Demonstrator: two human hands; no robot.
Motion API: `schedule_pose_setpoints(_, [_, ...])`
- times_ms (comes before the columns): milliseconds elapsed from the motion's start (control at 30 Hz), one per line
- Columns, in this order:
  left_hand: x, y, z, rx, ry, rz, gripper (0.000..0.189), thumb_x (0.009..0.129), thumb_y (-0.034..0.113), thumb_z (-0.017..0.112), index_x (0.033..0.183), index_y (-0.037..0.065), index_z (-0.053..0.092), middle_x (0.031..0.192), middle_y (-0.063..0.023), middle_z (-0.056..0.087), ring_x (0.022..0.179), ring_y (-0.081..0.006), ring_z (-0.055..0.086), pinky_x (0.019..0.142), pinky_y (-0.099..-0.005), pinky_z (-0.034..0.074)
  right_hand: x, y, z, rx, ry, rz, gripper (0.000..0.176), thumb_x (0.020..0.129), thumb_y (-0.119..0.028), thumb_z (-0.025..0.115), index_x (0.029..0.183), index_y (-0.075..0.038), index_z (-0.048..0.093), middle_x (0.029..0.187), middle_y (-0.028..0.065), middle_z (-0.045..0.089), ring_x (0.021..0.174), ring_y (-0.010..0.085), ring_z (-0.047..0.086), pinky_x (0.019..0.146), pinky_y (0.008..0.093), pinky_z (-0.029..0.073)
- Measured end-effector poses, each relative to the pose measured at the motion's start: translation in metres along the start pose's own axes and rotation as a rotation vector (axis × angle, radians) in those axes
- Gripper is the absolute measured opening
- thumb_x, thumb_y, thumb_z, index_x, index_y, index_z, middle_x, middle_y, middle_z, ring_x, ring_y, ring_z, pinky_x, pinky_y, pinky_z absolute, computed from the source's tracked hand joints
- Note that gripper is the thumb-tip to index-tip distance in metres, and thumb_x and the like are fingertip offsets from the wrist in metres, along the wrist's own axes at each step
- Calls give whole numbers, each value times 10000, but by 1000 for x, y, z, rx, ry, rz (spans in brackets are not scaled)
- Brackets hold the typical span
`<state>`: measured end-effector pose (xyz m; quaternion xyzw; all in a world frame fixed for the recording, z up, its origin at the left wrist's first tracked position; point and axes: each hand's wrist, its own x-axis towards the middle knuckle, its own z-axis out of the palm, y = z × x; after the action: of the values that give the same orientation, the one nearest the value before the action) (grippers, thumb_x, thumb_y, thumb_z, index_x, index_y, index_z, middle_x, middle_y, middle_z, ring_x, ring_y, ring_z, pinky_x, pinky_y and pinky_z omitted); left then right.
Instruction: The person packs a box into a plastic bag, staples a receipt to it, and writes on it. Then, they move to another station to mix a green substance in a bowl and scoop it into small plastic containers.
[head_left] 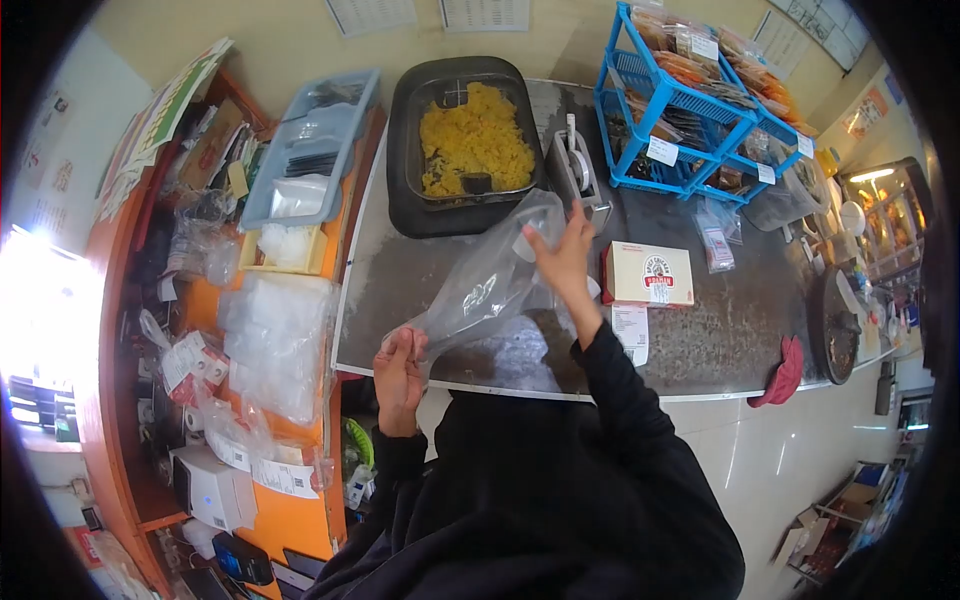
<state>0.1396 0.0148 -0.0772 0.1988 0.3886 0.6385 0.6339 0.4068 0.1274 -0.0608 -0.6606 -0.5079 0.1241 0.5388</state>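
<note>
A clear plastic bag (480,275) is stretched between my two hands above the dark metal table (720,340). My left hand (398,375) is closed on its lower left end. My right hand (565,255) is at the bag's upper right end, thumb on the plastic, beside a tape dispenser (575,165). Behind the bag stands a black tray (403,150) holding yellow food (475,140). A white and red box (648,273) lies right of my right hand, with a printed slip (630,330) below it.
Blue baskets (665,100) with packets stand at the back right. A red cloth (780,372) and a round dark pan (838,325) are at the right edge. On the orange counter (290,530) at left are a blue tray (355,150) and a stack of plastic bags (280,340).
</note>
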Motion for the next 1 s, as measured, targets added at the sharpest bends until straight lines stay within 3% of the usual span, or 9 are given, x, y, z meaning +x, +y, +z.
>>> schedule_pose_setpoints(33, [3, -10, -7, 68, 33, 55, 171, 943, 158, 649, 925, -11, 666, 830, -78, 651, 727, -120, 574, 649, -253, 477, -8, -11, -3, -145, 81, -122, 729, 802, -292, 765, 1366, 20, 424, 1165, 252, 488, 1181, 393, 428, 1001, 454, 342])
schedule_pose_setpoints(100, [2, -15, 2, 245, 120, 154, 174, 950, 161, 642, 895, -2, 670, 788, -50, 621, 684, -88, 537, 622, -242, 458, -34, -49, -18, -68, -123, -265, 613, 785, -272, 766, 1302, -45, 526, 1133, 182, 540, 1112, 362, 484, 957, 470, 352])
schedule_pose_setpoints(167, [-8, -13, 33, 466, 220, 224, 174, 954, 158, 639, 879, 4, 671, 764, -28, 595, 667, -66, 517, 616, -238, 453, -74, -81, -33, -142, -528, -267, 472, 766, -261, 772, 1198, -134, 628, 1053, 81, 590, 1033, 295, 533, 950, 490, 335])
schedule_pose_setpoints(233, [-13, -15, 43, 546, 210, 287, 168, 954, 143, 635, 894, -10, 672, 793, -35, 622, 671, -70, 543, 630, -240, 475, -100, -105, -38, -200, -468, -331, 322, 792, -214, 743, 1107, -194, 681, 1014, 22, 629, 990, 248, 575, 956, 508, 322])
schedule_pose_setpoints(467, [-37, 7, 88, 248, 85, 66, 124, 930, 71, 645, 987, -36, 674, 916, -81, 688, 796, -131, 649, 740, -270, 547, -96, -76, -37, 66, -328, -336, 268, 816, -81, 698, 1079, -129, 689, 970, 53, 650, 943, 241, 606, 936, 402, 399])
schedule_pose_setpoints(667, [-28, -14, 77, -1, -69, 31, 119, 932, 85, 650, 866, -10, 678, 864, -56, 672, 749, -91, 599, 661, -237, 489, -99, -107, -70, 175, -316, -325, 290, 777, -26, 731, 1061, -55, 680, 978, 108, 668, 902, 271, 648, 787, 350, 502])
schedule_pose_setpoints(867, [-33, -4, 108, 703, -108, 174, 208, 970, 152, 609, 864, -4, 696, 823, -65, 680, 734, -53, 586, 639, -206, 458, -94, -103, -82, 261, -371, -192, 281, 771, -18, 739, 1044, -55, 683, 851, 97, 654, 807, 263, 649, 719, 335, 512])
schedule_pose_setpoints(967, [-31, 10, 125, 774, -200, 448, 179, 960, 127, 619, 966, -30, 705, 879, -92, 705, 780, -88, 636, 662, -216, 490, -89, -89, -87, 197, -312, -252, 282, 772, -13, 739, 1045, -56, 684, 830, 96, 650, 801, 258, 650, 739, 340, 513])
schedule_pose_setpoints(1000, [-28, 14, 120, 627, -161, 331, 169, 952, 109, 624, 1000, -34, 700, 899, -101, 708, 808, -101, 647, 681, -220, 497, -87, -82, -88, 158, -294, -300, 283, 774, -12, 738, 1049, -53, 683, 839, 99, 650, 808, 254, 651, 756, 344, 518])
